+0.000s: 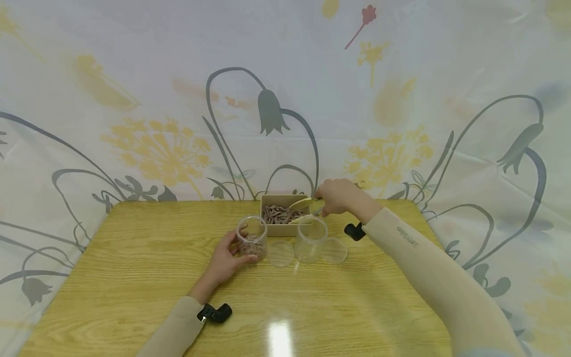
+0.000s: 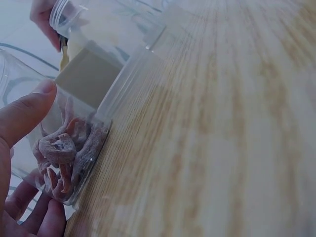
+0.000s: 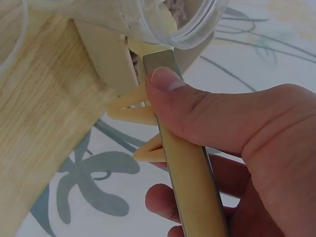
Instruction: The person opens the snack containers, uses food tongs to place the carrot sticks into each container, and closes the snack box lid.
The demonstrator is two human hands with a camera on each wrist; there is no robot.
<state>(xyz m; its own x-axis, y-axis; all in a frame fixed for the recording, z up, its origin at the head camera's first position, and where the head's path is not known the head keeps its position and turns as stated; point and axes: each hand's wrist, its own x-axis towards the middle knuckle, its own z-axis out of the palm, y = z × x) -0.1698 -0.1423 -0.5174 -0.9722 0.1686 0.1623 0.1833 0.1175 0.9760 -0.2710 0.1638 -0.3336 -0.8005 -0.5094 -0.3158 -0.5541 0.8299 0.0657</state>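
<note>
My left hand (image 1: 226, 259) grips a clear plastic jar (image 1: 252, 229) from its left side, thumb across the near side. Inside its bottom lie several brownish, powdery dried strips (image 2: 66, 150). My right hand (image 1: 339, 198) holds a pair of tongs (image 3: 183, 168) with pale yellow handles and tips, thumb pressed along the upper arm. The tong tips (image 1: 301, 203) reach apart into a beige box (image 1: 285, 230) of the same dried strips (image 1: 278, 214). A second clear jar (image 1: 310, 252) stands in front of the box's right end, partly hiding it.
Two clear round lids lie flat on the wooden table (image 1: 147, 277): one lid (image 1: 281, 255) between the jars, the other lid (image 1: 335, 251) right of the second jar. A flower-printed curtain (image 1: 169, 99) hangs behind the table's far edge.
</note>
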